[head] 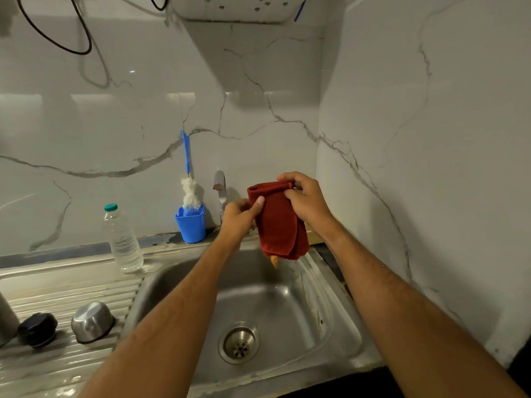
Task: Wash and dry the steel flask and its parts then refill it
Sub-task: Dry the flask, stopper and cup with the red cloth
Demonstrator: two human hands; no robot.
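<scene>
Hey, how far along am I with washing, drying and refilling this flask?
Washing looks done: the steel cup and black stopper lie on the wet draining board, the flask body at the edge. In hand: your left hand and right hand hold a folded red cloth over the sink. Left: drying, then refilling, perhaps from the water bottle.
</scene>
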